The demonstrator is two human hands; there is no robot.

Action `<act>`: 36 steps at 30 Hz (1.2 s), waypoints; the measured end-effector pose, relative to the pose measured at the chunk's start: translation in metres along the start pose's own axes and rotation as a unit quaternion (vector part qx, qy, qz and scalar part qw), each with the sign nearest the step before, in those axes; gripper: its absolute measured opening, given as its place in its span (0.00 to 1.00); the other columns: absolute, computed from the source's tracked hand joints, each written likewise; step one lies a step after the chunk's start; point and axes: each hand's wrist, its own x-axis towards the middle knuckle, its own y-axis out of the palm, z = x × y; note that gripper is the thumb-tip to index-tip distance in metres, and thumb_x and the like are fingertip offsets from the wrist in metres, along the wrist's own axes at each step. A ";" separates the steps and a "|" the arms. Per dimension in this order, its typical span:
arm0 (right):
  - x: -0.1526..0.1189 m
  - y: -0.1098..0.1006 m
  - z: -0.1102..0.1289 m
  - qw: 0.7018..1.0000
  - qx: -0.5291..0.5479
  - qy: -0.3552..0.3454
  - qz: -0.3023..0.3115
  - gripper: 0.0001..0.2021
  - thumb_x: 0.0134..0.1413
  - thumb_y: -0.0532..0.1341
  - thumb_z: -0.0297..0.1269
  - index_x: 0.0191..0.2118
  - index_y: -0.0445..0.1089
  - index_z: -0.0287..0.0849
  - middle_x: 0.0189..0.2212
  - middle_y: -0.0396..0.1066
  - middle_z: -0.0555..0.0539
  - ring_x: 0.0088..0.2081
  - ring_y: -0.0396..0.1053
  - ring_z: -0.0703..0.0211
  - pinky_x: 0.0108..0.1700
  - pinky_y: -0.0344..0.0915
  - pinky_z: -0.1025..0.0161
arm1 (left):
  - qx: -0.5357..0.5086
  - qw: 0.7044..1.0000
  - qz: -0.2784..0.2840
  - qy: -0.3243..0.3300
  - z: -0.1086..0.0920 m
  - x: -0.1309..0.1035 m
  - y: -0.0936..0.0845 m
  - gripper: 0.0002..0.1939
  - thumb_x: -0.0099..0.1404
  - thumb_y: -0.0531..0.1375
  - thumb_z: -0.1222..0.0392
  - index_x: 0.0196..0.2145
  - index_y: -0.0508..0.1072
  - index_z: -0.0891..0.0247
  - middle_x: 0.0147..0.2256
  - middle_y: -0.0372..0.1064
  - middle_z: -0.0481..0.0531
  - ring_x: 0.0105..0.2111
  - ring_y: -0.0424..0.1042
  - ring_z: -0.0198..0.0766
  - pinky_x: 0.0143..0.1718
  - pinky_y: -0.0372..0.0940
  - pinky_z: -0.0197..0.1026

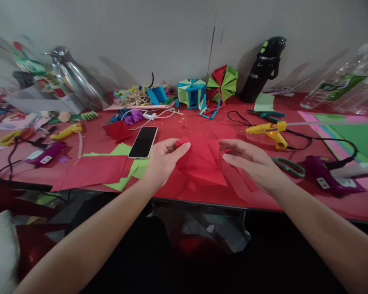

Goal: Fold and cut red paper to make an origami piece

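Observation:
A creased sheet of red paper [200,161] is held up over the red tabletop, near its front edge. My left hand [165,159] pinches the paper's upper left corner between thumb and fingers. At the paper's right side is my right hand [248,161], with its thumb and fingers apart; the fingertips are close to the paper's edge. Left of my left hand lies a phone [143,142] with a dark screen. Red paper sheets [92,171] and green paper sheets [119,151] lie beside the phone.
A yellow glue gun [266,131], scissors [290,167] and a purple power strip [331,175] lie on the right. Folded paper models [191,94], a black bottle [262,69] and a steel jug [76,77] stand at the back. Another glue gun [67,130] lies left.

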 end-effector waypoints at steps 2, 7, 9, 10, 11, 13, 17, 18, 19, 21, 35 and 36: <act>-0.002 -0.004 0.000 0.995 -0.064 -0.067 0.024 0.28 0.55 0.65 0.39 0.62 0.64 0.54 0.61 0.64 0.45 0.60 0.65 0.47 0.60 0.65 0.47 | -0.018 1.000 0.000 -0.013 0.001 0.002 -0.001 0.12 0.57 0.70 0.54 0.35 0.80 0.64 0.34 0.78 0.53 0.33 0.75 0.36 0.37 0.69 0.37; -0.012 -0.001 0.012 0.963 -0.224 -0.111 0.099 0.39 0.48 0.71 0.44 0.66 0.58 0.63 0.72 0.43 0.52 0.71 0.45 0.42 0.67 0.53 0.42 | -0.018 1.000 0.006 -0.021 0.002 0.003 0.000 0.13 0.56 0.70 0.54 0.36 0.79 0.63 0.33 0.78 0.51 0.32 0.74 0.35 0.35 0.69 0.37; -0.010 0.006 0.013 0.965 -0.231 -0.120 0.043 0.24 0.52 0.69 0.47 0.56 0.71 0.59 0.70 0.51 0.50 0.69 0.51 0.43 0.67 0.53 0.43 | -0.024 0.999 0.025 -0.031 0.003 0.000 0.002 0.13 0.56 0.70 0.54 0.37 0.79 0.63 0.35 0.78 0.52 0.34 0.76 0.37 0.38 0.70 0.40; -0.008 0.009 0.012 0.966 -0.226 -0.125 0.005 0.16 0.55 0.67 0.46 0.50 0.75 0.56 0.67 0.56 0.49 0.67 0.55 0.44 0.66 0.54 0.44 | -0.022 0.998 0.040 -0.038 0.003 -0.002 0.004 0.14 0.56 0.70 0.54 0.38 0.79 0.63 0.36 0.79 0.53 0.35 0.76 0.38 0.39 0.71 0.41; -0.006 0.011 0.011 0.967 -0.219 -0.126 -0.029 0.11 0.56 0.66 0.46 0.44 0.77 0.53 0.64 0.61 0.48 0.65 0.59 0.45 0.66 0.55 0.45 | -0.018 0.997 0.056 -0.046 0.002 -0.004 0.007 0.14 0.56 0.70 0.54 0.38 0.78 0.63 0.37 0.79 0.53 0.35 0.76 0.39 0.40 0.71 0.42; -0.002 0.015 0.007 0.972 -0.193 -0.117 -0.072 0.07 0.55 0.67 0.45 0.37 0.78 0.49 0.59 0.67 0.46 0.61 0.64 0.46 0.63 0.58 0.46 | -0.009 0.995 0.087 -0.053 0.001 -0.008 0.011 0.14 0.57 0.70 0.54 0.39 0.78 0.63 0.38 0.79 0.54 0.36 0.77 0.39 0.41 0.72 0.42; 0.001 0.018 0.000 0.991 -0.089 -0.061 -0.081 0.10 0.53 0.68 0.44 0.32 0.72 0.44 0.50 0.73 0.43 0.52 0.72 0.48 0.53 0.67 0.51 | -0.013 0.989 0.138 -0.053 -0.001 -0.016 0.017 0.15 0.59 0.69 0.55 0.42 0.78 0.63 0.42 0.78 0.55 0.40 0.77 0.41 0.45 0.72 0.43; 0.001 0.019 0.000 0.994 -0.069 -0.044 -0.079 0.10 0.53 0.68 0.44 0.33 0.71 0.44 0.48 0.74 0.43 0.48 0.73 0.49 0.50 0.68 0.52 | -0.016 0.987 0.151 -0.055 -0.001 -0.017 0.017 0.16 0.58 0.70 0.56 0.43 0.77 0.63 0.43 0.78 0.55 0.41 0.77 0.41 0.46 0.71 0.44; 0.001 0.020 0.000 0.995 -0.056 -0.032 -0.079 0.11 0.52 0.69 0.45 0.35 0.70 0.44 0.46 0.74 0.43 0.46 0.74 0.50 0.47 0.69 0.53 | -0.018 0.985 0.163 -0.058 -0.001 -0.017 0.017 0.18 0.56 0.71 0.57 0.44 0.77 0.64 0.43 0.78 0.56 0.42 0.77 0.42 0.46 0.71 0.45; 0.000 0.021 0.003 0.994 -0.048 -0.020 -0.092 0.16 0.50 0.70 0.45 0.40 0.69 0.45 0.43 0.74 0.44 0.44 0.73 0.51 0.43 0.70 0.55 | -0.023 0.981 0.179 -0.063 0.000 -0.017 0.017 0.22 0.53 0.72 0.59 0.45 0.75 0.64 0.44 0.77 0.57 0.43 0.77 0.44 0.46 0.72 0.46; -0.004 0.016 0.010 0.988 -0.066 0.035 -0.134 0.20 0.44 0.71 0.53 0.37 0.70 0.44 0.27 0.68 0.51 0.27 0.64 0.61 0.30 0.63 0.62 | 0.006 0.959 0.222 -0.177 -0.001 -0.017 0.015 0.26 0.56 0.71 0.53 0.52 0.74 0.62 0.50 0.76 0.61 0.46 0.77 0.47 0.47 0.72 0.49; -0.004 0.016 0.010 0.988 -0.068 0.034 -0.132 0.20 0.45 0.71 0.53 0.36 0.70 0.44 0.27 0.68 0.52 0.27 0.64 0.61 0.30 0.63 0.62 | 0.015 0.957 0.231 -0.177 -0.001 -0.016 0.015 0.25 0.57 0.70 0.53 0.50 0.75 0.63 0.48 0.76 0.61 0.45 0.78 0.47 0.46 0.73 0.48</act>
